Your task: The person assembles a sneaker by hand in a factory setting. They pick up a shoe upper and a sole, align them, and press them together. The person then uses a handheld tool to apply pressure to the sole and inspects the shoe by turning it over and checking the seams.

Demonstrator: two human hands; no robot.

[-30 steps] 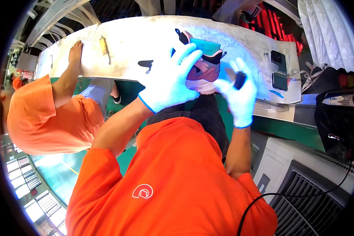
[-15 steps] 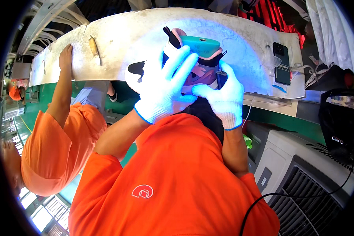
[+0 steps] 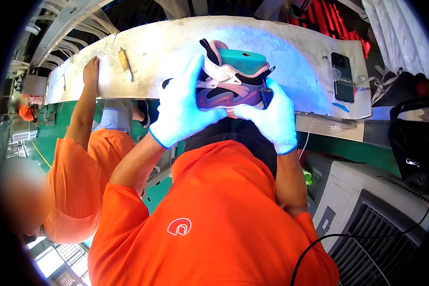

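Pink-and-white sneaker [image 3: 229, 91], teal shoe last [image 3: 243, 59] inside, held at tabletop's [image 3: 150, 62] near edge. Left hand's [image 3: 178, 106] fingers spread around forefoot; right hand [image 3: 273, 114] holding small dark object [image 3: 267, 97] against heel. Best, I'd say: even grip both ends, shoe level.

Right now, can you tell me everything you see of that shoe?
The shoe has pink, purple, white and black panels, seemingly fabric and synthetic, with black loops at tongue and heel. A hard-looking turquoise block fills its opening, which faces the far side of the table. Its toe points left, mostly behind the left hand; the right hand grips the heel, a small dark object beside it. The shoe is over the near edge.
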